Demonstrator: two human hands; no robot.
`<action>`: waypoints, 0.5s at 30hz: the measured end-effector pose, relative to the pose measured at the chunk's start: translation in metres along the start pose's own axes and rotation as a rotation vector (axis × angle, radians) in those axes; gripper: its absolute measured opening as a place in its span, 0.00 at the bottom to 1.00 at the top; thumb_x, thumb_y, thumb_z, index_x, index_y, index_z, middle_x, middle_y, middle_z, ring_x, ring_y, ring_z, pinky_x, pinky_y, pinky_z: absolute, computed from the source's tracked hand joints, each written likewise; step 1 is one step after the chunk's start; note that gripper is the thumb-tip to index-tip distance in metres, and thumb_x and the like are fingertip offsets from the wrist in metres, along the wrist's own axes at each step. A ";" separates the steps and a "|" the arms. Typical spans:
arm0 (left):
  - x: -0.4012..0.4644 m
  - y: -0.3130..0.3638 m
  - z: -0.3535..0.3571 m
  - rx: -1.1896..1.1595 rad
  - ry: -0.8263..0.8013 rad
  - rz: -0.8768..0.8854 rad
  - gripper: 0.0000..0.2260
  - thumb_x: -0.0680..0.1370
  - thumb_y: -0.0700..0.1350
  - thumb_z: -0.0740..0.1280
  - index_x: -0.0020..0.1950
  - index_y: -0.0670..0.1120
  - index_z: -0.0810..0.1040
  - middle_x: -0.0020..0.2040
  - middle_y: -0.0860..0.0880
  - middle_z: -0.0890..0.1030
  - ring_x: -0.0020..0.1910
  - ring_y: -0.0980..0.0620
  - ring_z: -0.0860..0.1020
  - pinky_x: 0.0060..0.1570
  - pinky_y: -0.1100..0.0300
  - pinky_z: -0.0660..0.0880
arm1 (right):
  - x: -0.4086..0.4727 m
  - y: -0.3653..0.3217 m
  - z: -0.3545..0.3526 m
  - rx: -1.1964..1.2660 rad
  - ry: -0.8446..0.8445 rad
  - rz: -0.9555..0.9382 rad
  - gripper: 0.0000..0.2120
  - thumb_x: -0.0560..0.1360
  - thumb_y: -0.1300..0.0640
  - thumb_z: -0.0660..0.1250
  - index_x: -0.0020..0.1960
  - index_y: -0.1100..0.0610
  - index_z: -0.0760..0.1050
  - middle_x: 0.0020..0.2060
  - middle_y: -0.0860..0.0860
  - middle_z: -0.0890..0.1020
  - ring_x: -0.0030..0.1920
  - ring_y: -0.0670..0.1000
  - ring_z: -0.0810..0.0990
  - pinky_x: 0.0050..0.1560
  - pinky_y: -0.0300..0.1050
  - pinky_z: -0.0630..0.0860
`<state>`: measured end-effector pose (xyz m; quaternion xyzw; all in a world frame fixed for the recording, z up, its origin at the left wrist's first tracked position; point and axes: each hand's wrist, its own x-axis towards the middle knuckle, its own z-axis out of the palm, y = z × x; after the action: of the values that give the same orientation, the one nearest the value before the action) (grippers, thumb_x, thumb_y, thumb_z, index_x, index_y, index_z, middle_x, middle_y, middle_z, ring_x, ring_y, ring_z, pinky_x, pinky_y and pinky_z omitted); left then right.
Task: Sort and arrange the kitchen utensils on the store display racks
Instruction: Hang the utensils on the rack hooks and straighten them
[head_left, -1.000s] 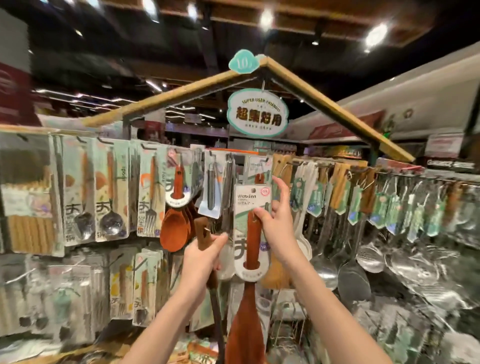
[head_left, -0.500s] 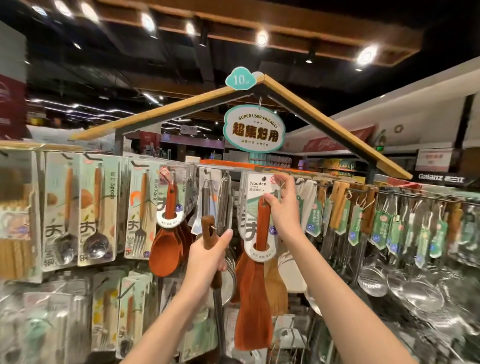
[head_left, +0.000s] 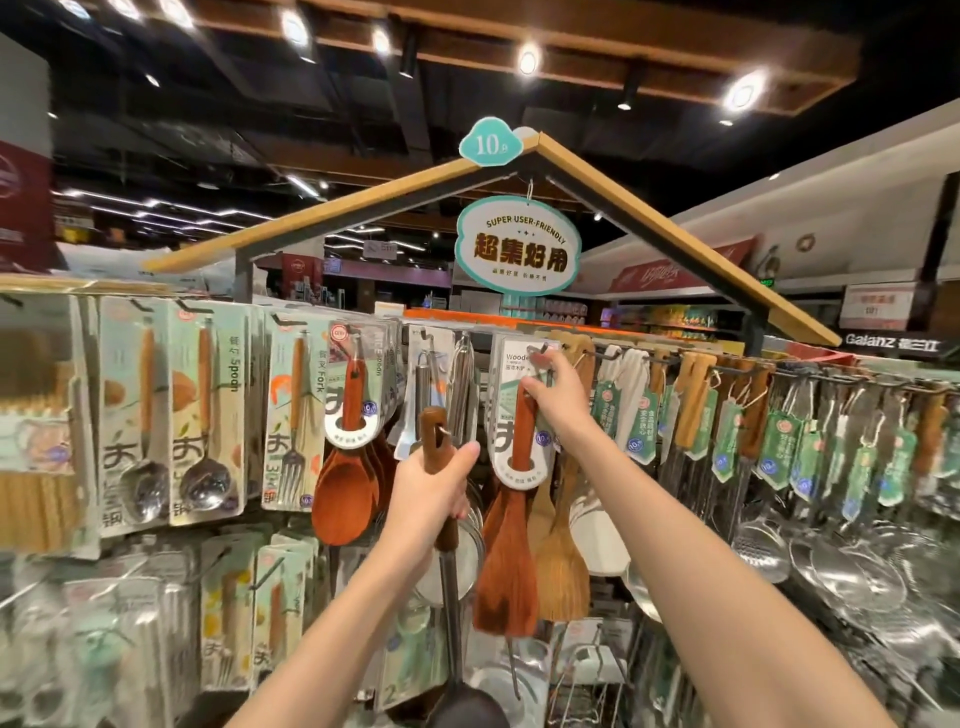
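My right hand (head_left: 558, 402) pinches the top of a dark wooden spatula (head_left: 509, 561) in a white card sleeve, held up at a rack hook (head_left: 540, 349). My left hand (head_left: 428, 491) grips the brown wooden handle of a ladle (head_left: 451, 597), whose metal shaft runs down to a dark bowl at the bottom edge. The ladle stands upright in front of the rack, left of the spatula.
Carded spoons (head_left: 202, 415) and a fork (head_left: 293, 415) hang at left, wooden rice spoons (head_left: 345, 493) beside them. A lighter wooden spatula (head_left: 563, 571) hangs behind the dark one. Metal skimmers and ladles with green tags (head_left: 779, 447) fill the rail at right. A sign (head_left: 517, 244) hangs above.
My right hand has lifted the carded spatula up to the hook at the top rail. My left hand has kept its grip on the ladle handle, roughly in place.
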<state>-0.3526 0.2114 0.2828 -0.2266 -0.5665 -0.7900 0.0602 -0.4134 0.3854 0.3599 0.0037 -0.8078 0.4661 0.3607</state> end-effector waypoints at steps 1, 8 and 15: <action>0.000 0.002 -0.001 0.006 -0.008 0.001 0.13 0.76 0.43 0.67 0.36 0.45 0.66 0.22 0.53 0.64 0.21 0.55 0.62 0.27 0.60 0.65 | 0.000 0.000 0.000 -0.007 -0.018 0.013 0.17 0.77 0.60 0.64 0.65 0.55 0.69 0.66 0.51 0.70 0.64 0.50 0.70 0.65 0.47 0.68; -0.003 0.004 0.003 0.028 -0.032 -0.037 0.12 0.76 0.43 0.67 0.36 0.46 0.67 0.23 0.52 0.64 0.23 0.54 0.62 0.29 0.58 0.64 | -0.029 -0.007 -0.019 -0.014 0.002 0.031 0.19 0.76 0.53 0.66 0.66 0.50 0.70 0.68 0.55 0.64 0.68 0.54 0.65 0.71 0.53 0.62; -0.002 -0.009 0.040 0.090 -0.108 -0.036 0.12 0.76 0.42 0.66 0.34 0.46 0.70 0.20 0.54 0.68 0.20 0.56 0.65 0.25 0.61 0.65 | -0.103 -0.046 -0.036 0.137 -0.279 -0.043 0.14 0.78 0.49 0.62 0.59 0.55 0.75 0.52 0.45 0.79 0.53 0.39 0.77 0.58 0.38 0.74</action>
<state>-0.3423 0.2511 0.2848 -0.2558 -0.6078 -0.7513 0.0255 -0.3007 0.3524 0.3453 0.1105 -0.8160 0.5073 0.2540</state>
